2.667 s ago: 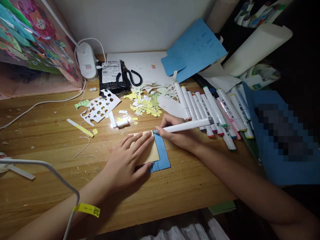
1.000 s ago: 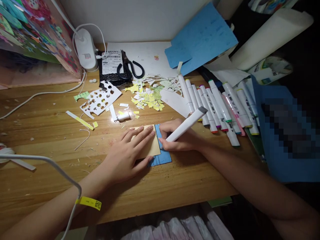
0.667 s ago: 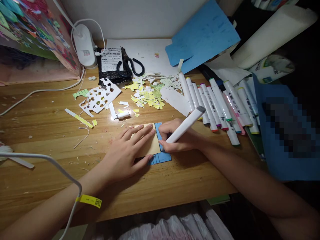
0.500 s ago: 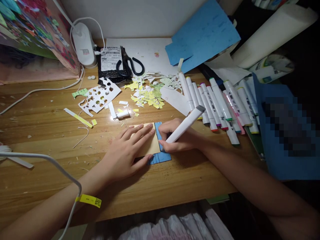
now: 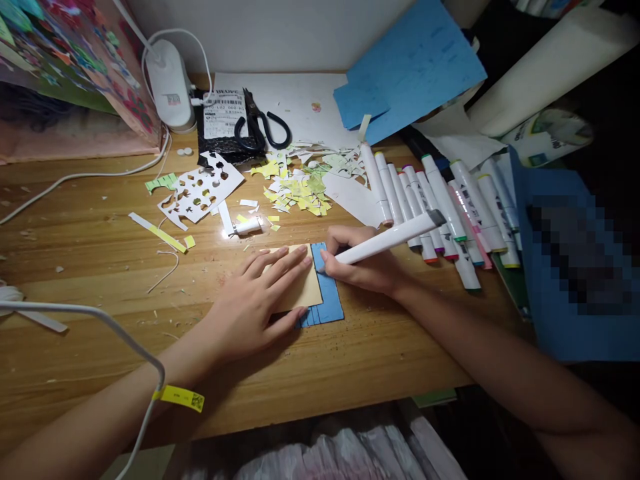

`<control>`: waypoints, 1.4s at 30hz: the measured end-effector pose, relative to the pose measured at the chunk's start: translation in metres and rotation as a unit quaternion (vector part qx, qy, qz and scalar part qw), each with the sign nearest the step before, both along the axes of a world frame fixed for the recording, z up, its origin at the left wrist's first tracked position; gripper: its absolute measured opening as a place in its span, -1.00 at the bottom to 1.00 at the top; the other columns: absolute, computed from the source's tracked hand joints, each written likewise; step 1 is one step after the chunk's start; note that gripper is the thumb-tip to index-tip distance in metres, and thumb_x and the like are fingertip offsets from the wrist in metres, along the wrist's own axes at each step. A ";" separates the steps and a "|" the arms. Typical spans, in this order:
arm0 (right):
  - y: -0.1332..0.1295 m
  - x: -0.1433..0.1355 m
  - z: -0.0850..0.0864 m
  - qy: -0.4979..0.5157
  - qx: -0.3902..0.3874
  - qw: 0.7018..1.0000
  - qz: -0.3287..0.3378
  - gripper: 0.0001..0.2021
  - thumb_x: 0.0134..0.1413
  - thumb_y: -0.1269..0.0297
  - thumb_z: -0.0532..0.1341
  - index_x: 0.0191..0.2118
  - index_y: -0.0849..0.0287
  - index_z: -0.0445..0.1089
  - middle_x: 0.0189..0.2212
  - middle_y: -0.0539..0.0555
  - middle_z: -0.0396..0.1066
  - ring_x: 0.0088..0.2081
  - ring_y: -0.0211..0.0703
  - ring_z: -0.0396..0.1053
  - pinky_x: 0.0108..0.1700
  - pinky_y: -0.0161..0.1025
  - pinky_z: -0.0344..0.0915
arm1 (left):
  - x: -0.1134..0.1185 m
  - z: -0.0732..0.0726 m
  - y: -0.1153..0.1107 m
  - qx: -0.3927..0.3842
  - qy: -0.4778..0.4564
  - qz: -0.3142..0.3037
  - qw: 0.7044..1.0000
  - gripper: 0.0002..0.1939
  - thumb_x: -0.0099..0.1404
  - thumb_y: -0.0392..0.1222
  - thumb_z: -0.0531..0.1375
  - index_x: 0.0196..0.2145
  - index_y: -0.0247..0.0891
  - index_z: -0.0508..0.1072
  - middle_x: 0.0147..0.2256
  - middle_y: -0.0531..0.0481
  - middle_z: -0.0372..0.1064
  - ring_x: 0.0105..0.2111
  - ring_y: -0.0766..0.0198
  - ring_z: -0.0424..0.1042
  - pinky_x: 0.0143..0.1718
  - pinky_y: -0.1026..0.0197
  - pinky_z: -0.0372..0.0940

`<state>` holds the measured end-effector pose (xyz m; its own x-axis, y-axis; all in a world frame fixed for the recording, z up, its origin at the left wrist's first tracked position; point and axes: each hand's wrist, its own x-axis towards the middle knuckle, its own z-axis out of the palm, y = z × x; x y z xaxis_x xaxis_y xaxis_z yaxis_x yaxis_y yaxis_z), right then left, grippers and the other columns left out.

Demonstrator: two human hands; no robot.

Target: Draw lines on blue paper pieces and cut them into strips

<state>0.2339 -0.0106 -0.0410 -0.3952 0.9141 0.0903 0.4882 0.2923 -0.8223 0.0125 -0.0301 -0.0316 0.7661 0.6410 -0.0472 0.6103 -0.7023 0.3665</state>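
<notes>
A blue card lies flat on the wooden surface, partly covered by a cream card. What shows of the blue one is an L-shaped band along the right and bottom, matte and evenly coloured, with dark edges and several thin dark lines across its lower left part. The cream card is plain and pale, with straight sides and a square lower right corner.

The left hand is spread flat on the cream card, thumb apart and reaching to the blue card's lower lines. The right hand pinches a white marker, its smooth barrel slanting up to a dark grey end. Its tip is at the blue card, just beside the cream edge; whether they touch is unclear.
</notes>
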 end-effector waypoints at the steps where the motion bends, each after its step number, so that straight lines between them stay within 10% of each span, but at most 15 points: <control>1: 0.000 0.000 -0.001 0.004 -0.002 1.000 -0.007 -0.75 0.04 0.25 0.16 -0.56 0.15 0.13 -0.65 -0.10 0.14 -0.58 -0.35 0.06 -0.55 -0.34 -0.03 | 0.000 0.000 0.000 0.000 0.000 0.000 1.000 -0.40 0.35 0.03 -0.01 0.28 -0.15 -0.03 0.28 0.05 -0.06 0.22 0.02 -0.03 0.19 -0.06 -0.03; 42: 0.000 -0.001 -0.002 0.092 -0.006 0.995 -0.032 -0.80 0.04 0.36 0.14 -0.54 0.16 0.11 -0.62 -0.12 0.13 -0.58 -0.38 0.07 -0.54 -0.39 0.02 | 0.007 0.007 -0.049 0.149 0.018 -0.056 0.987 -0.44 0.33 -0.08 0.04 0.16 -0.53 0.20 0.17 -0.22 0.17 0.07 -0.03 0.26 0.07 0.01 0.18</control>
